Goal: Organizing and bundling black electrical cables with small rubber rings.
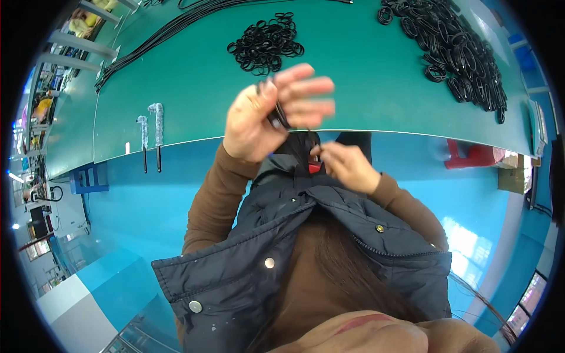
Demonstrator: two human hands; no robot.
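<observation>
Left grip: holding fingers spread, carrying black cable across the palm beside the thumb; pinching or merely cradling, cannot tell.
Right grip: pressing fingertips together, seemingly pinching a thin run of that cable, though blurring there.
Black cable: lying mostly within the left hand, near the front edge; probably handling light, bendy, springy, slightly slick; best taking hold around the bundled part, avoiding kinks.
Desk: bearing a small coil pile ahead, a larger coil pile rightward, long cables leftward.
Wrapped tools: overhanging the edge at left.
</observation>
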